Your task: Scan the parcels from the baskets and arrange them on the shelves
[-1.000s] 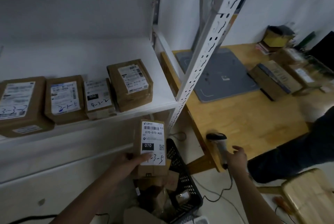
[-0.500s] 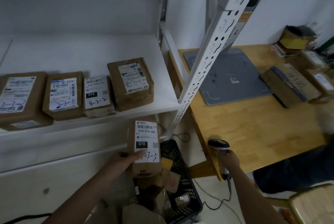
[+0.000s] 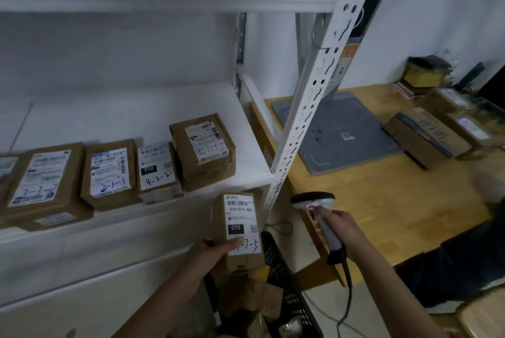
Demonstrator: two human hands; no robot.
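My left hand (image 3: 211,254) grips a small brown parcel (image 3: 239,231) with a white label reading 070, held upright below the shelf edge, thumb across the label. My right hand (image 3: 340,231) grips the handle of a corded barcode scanner (image 3: 314,201), whose head sits just right of the parcel and faces it. Beneath the parcel stands a black basket (image 3: 289,294) holding more brown parcels. On the white shelf (image 3: 246,171) several labelled parcels lie in a row, among them one marked 032 (image 3: 157,167).
A perforated white shelf upright (image 3: 306,108) rises between the shelf and a wooden table (image 3: 382,201). On the table lie a grey pad (image 3: 347,130) and more boxes (image 3: 426,135). Another person's dark sleeve (image 3: 464,258) rests at the table's right edge.
My right hand has lifted the scanner up and toward the parcel. My left hand keeps its hold on the parcel, held a little higher by the shelf edge.
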